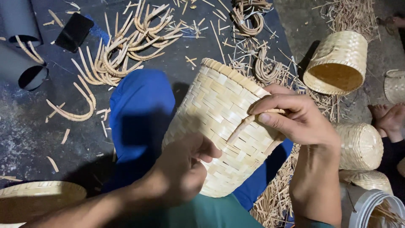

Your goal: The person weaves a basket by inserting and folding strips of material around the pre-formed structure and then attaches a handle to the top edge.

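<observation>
A woven bamboo basket [215,105] lies tilted on my lap over my blue trouser leg [141,109]. My left hand [185,166] grips its lower side near the base. My right hand [295,116] rests at the rim and pinches a curved cane strip [249,122] that runs down the basket's wall. The basket's opening faces away and to the right, so its inside is hidden.
Bent cane handle pieces [122,50] and splinters litter the dark floor mat. A black phone [74,31] and two grey tubes [21,63] lie upper left. Finished baskets [337,63] stand at right, another rim [38,196] at lower left. Another person's bare feet [388,118] show at right.
</observation>
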